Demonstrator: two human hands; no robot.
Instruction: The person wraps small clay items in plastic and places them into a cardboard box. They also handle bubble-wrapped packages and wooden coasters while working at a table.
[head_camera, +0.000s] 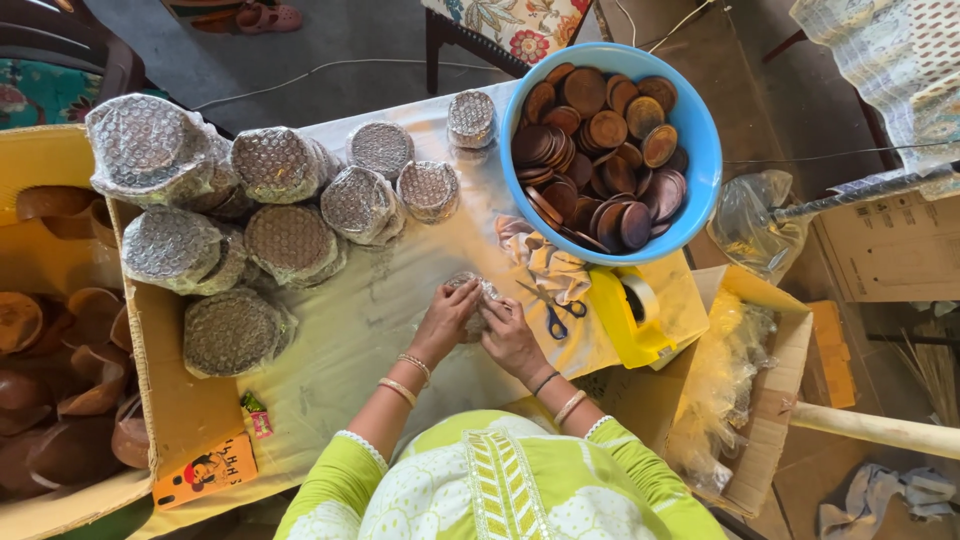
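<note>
- You're mid-wrap: left hand (443, 318) and right hand (510, 335) are both closing tight around a small bubble-wrapped bundle (472, 295) near the tabletop's front edge.
- Looks like sealing is coming next, so you'll want the yellow tape dispenser (632, 315) at the right edge.

Bundles on my surface: nine lying wrapped (290, 240), plus one (472, 300) in my two hands
Bowl: one, blue (705, 160), too many brown discs (600, 150) in it to count
Scissors: one pair (553, 315)
Tape holder: one, yellow (630, 320)
Bangles: two on my left wrist (405, 378), two on my right (560, 395)
</note>
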